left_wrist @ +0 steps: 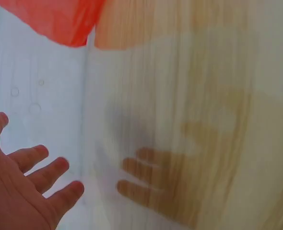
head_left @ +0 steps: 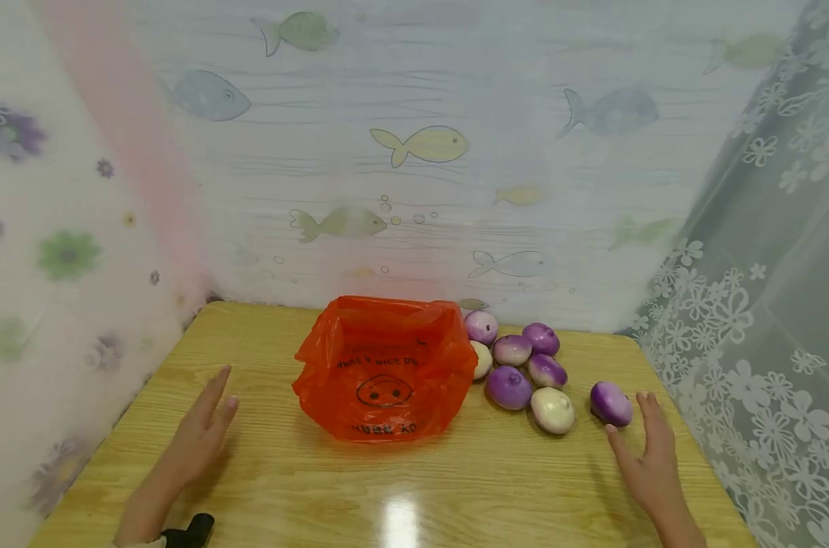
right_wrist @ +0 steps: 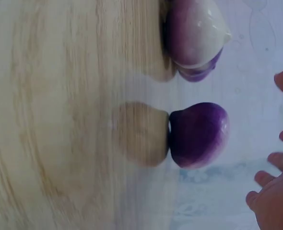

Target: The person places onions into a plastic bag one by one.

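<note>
Purple-and-white turnips lie in a cluster on the right of the table, among them a pale turnip (head_left: 553,411) at the front. A single purple turnip (head_left: 611,404) sits apart from them, nearest my right hand (head_left: 650,464). That hand has its fingers spread and holds nothing; the right wrist view shows the same purple turnip (right_wrist: 199,135) a little away from the fingertips. My left hand (head_left: 198,434) hovers over the left side of the table with straight, spread fingers. A red plastic bag (head_left: 387,380) stands in the middle with its mouth wide open.
The wooden table (head_left: 304,487) backs onto a fish-patterned curtain (head_left: 414,190). Flowered sheets hang at the left (head_left: 65,327) and right sides. A dark band (head_left: 189,530) is at my left wrist. The bag touches or partly covers the leftmost turnips.
</note>
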